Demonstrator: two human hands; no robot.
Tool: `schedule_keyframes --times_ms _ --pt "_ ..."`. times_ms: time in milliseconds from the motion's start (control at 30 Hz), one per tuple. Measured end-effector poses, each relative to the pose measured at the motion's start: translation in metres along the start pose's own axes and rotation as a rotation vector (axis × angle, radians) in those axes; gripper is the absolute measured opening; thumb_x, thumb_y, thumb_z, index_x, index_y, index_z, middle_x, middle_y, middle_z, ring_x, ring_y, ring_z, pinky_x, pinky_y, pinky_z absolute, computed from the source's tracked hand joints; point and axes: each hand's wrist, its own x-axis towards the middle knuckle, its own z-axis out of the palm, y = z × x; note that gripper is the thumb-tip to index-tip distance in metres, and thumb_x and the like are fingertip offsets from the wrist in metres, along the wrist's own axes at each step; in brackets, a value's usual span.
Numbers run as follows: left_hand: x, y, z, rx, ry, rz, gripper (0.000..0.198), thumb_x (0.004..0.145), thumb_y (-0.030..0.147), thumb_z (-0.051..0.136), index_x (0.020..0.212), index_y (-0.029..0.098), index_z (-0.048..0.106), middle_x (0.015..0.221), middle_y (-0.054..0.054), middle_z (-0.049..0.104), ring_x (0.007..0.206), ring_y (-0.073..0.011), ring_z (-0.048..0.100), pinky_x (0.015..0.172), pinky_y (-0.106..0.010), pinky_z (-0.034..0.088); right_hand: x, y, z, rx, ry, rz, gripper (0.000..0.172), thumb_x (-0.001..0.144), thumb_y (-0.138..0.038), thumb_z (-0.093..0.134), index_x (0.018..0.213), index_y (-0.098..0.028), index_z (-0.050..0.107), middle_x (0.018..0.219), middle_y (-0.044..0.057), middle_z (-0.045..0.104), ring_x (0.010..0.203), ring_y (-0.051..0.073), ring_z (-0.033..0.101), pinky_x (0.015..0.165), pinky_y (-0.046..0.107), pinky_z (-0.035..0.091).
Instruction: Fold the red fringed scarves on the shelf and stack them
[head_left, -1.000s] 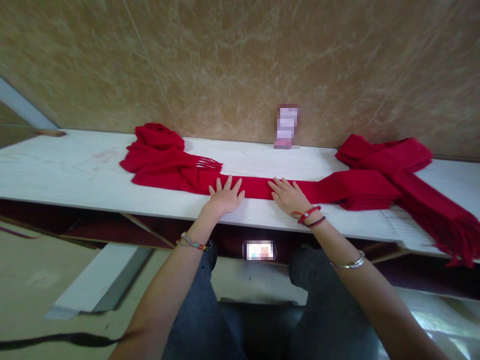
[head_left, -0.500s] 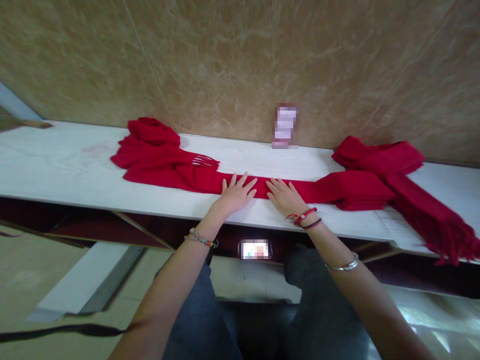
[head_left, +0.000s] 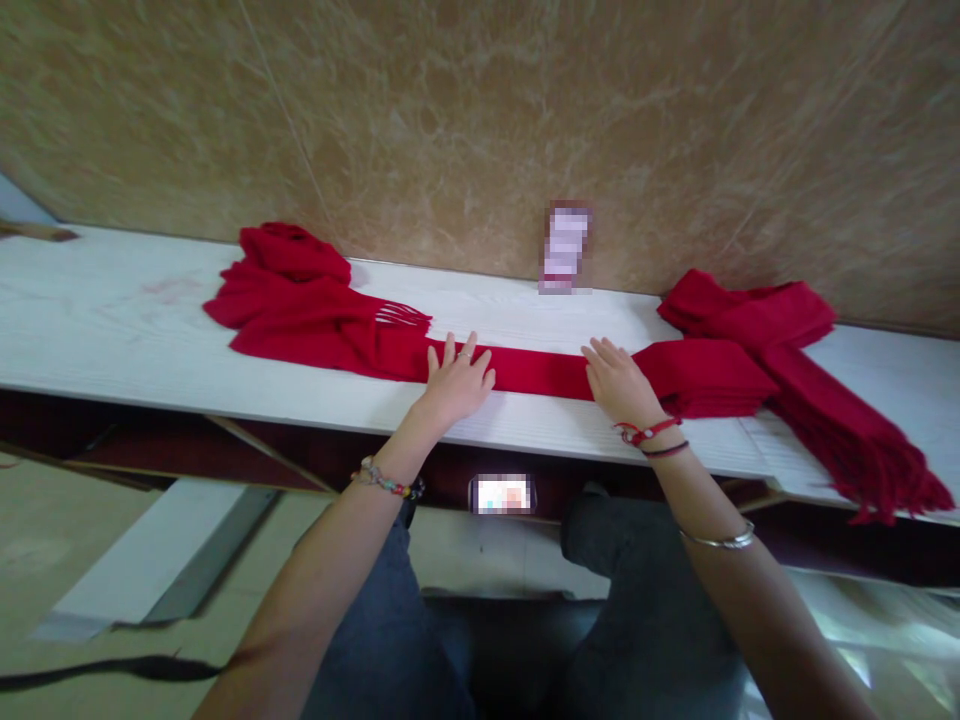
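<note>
A long red scarf (head_left: 536,372) lies in a narrow flat strip across the white tabletop (head_left: 97,330). My left hand (head_left: 459,382) rests on the strip with its fingers spread. Farther right, my right hand (head_left: 616,380) lies on the same strip, fingers stretched out and close to the layered folds (head_left: 705,378). At the left the red cloth (head_left: 300,310) is bunched, with a fringe (head_left: 403,315) showing along its edge. Behind and beside the folds on the right lies more red cloth (head_left: 750,305), ending in a fringe (head_left: 892,480).
A tan marbled wall (head_left: 450,130) rises behind the table. A blurred-out pinkish item (head_left: 565,248) is against it. Below the table edge, a lit screen (head_left: 503,495) shows over a dark shelf. A white board (head_left: 150,560) is low at the left.
My right hand has slid to the right along the strip toward the folds. My left hand has shifted slightly left, as has the whole view.
</note>
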Motion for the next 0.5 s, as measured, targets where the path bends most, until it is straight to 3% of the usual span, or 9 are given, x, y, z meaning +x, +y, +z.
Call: schedule_keyframes --times_ms 100,167,367,500 --pt "0.002 0.003 0.0 -0.009 -0.01 0.258 0.051 0.094 0.045 0.031 0.141 0.027 0.035 0.154 -0.003 0.011 0.14 -0.0318 0.007 0.109 -0.055 0.015 0.002 -0.008 -0.012 0.088 -0.029 -0.152 0.042 0.091 -0.017 0.031 0.125 -0.009 0.054 0.135 0.015 0.049 0.128 0.024 0.041 0.103 0.041 0.037" --pt "0.004 0.002 0.002 -0.008 -0.051 0.347 0.05 0.094 0.044 0.031 0.141 0.029 0.034 0.152 -0.002 0.021 0.14 -0.028 0.015 0.109 -0.052 0.02 -0.004 -0.003 -0.019 0.097 -0.059 -0.2 0.042 0.089 -0.017 0.033 0.125 -0.011 0.054 0.133 0.015 0.051 0.127 0.025 0.042 0.103 0.044 0.037" --pt "0.013 -0.004 0.01 0.083 0.042 0.46 0.046 0.093 0.017 0.028 0.138 0.019 0.041 0.144 -0.006 0.039 0.134 -0.0191 0.033 0.108 -0.035 0.028 -0.032 0.031 -0.021 -0.037 -0.22 -0.169 0.053 0.077 -0.003 0.036 0.127 -0.008 0.053 0.133 0.014 0.052 0.125 0.027 0.044 0.102 0.049 0.036" --pt "0.014 -0.001 0.009 0.071 0.112 0.442 0.05 0.089 0.006 0.026 0.135 0.014 0.044 0.14 -0.009 0.044 0.131 -0.0178 0.038 0.107 -0.033 0.031 -0.035 0.035 -0.02 -0.05 -0.192 -0.129 0.049 0.081 0.001 0.03 0.119 -0.006 0.059 0.125 0.015 0.058 0.12 0.023 0.05 0.104 0.046 0.034"
